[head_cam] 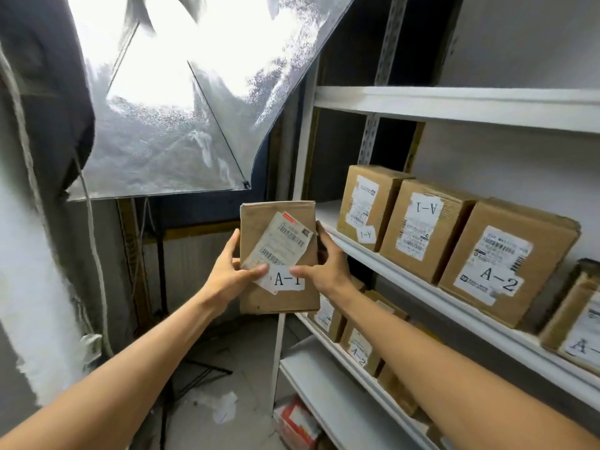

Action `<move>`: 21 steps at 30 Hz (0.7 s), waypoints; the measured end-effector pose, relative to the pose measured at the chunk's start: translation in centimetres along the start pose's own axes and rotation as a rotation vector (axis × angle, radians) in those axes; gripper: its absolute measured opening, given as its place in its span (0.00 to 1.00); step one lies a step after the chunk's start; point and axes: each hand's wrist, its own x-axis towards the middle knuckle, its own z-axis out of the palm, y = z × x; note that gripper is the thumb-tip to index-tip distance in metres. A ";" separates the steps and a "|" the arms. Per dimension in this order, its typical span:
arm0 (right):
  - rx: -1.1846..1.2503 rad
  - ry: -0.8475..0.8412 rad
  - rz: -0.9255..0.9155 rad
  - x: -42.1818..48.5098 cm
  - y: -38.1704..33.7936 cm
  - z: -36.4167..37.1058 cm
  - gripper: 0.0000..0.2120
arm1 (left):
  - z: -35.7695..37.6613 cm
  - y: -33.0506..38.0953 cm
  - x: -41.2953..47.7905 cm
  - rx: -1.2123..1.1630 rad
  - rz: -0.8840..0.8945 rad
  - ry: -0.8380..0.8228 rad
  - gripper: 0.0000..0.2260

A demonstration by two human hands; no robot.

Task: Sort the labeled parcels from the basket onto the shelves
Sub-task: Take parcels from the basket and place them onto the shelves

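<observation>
Left hand, right hand, gripping parcel

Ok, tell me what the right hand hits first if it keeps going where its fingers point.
The right hand, gripping the parcel, would likely meet the shelf's white corner post first; depth is unclear.

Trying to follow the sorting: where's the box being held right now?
The box is centre of the head view, gripped by the left hand and right hand, just left of the middle shelf.

Harsh blown-out glare from the softbox upper left, dim floor, wide-angle bending at edges
</observation>
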 end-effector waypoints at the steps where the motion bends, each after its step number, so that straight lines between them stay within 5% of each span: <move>1: -0.005 0.000 0.000 1.1 0.0 0.0 0.43 | -0.1 -0.4 1.2 -0.010 -0.026 0.016 0.41; 5: -0.028 -0.004 -0.041 5.7 0.1 0.0 0.47 | 0.0 -1.4 6.2 -0.021 -0.048 0.040 0.30; 8: -0.080 0.025 -0.041 9.5 -0.1 -0.8 0.50 | 0.6 -1.0 10.7 -0.051 -0.047 0.036 0.30; 14: -0.068 0.164 -0.124 16.8 0.3 -2.1 0.40 | 2.2 1.4 20.0 -0.040 0.037 -0.025 0.27; 21: -0.207 0.245 -0.058 22.8 2.6 -0.5 0.43 | 4.3 -0.4 28.4 0.089 0.067 -0.088 0.22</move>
